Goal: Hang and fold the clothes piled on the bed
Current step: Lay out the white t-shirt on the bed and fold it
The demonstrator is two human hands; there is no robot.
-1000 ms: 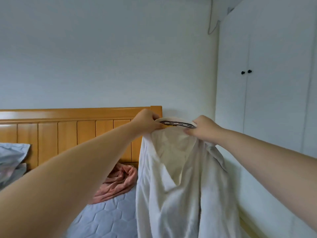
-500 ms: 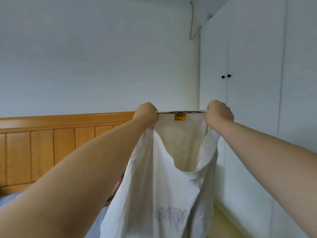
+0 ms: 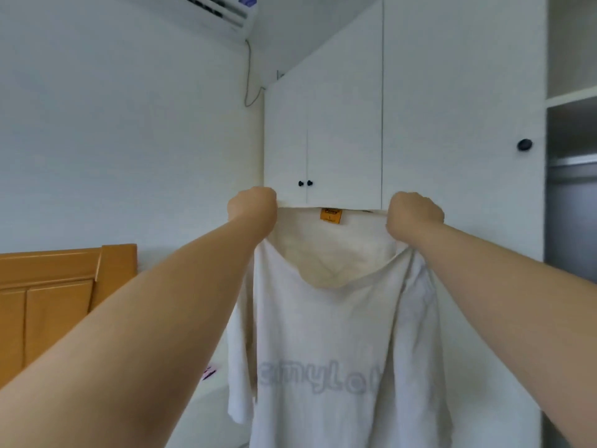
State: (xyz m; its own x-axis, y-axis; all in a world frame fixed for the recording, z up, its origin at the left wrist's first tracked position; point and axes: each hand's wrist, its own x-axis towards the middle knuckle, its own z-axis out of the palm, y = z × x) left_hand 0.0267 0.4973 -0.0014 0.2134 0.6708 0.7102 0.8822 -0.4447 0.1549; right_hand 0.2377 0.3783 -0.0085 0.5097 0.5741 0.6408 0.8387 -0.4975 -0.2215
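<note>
Your left hand [image 3: 252, 205] is balled into a fist, gripping one end of the neckline of a white T-shirt [image 3: 336, 350]; your right hand [image 3: 415, 216] is fisted the same way on the other end. Both arms reach straight forward and up, hands level and well apart, so the collar edge is pulled taut in a horizontal line between them. An orange label [image 3: 330, 215] sits at the middle of that edge. The shirt hangs straight down from your fists, long axis vertical, faint grey lettering across the chest, in front of the white wardrobe [image 3: 420, 124]. The wooden headboard [image 3: 64, 286] stands off to the left.
</note>
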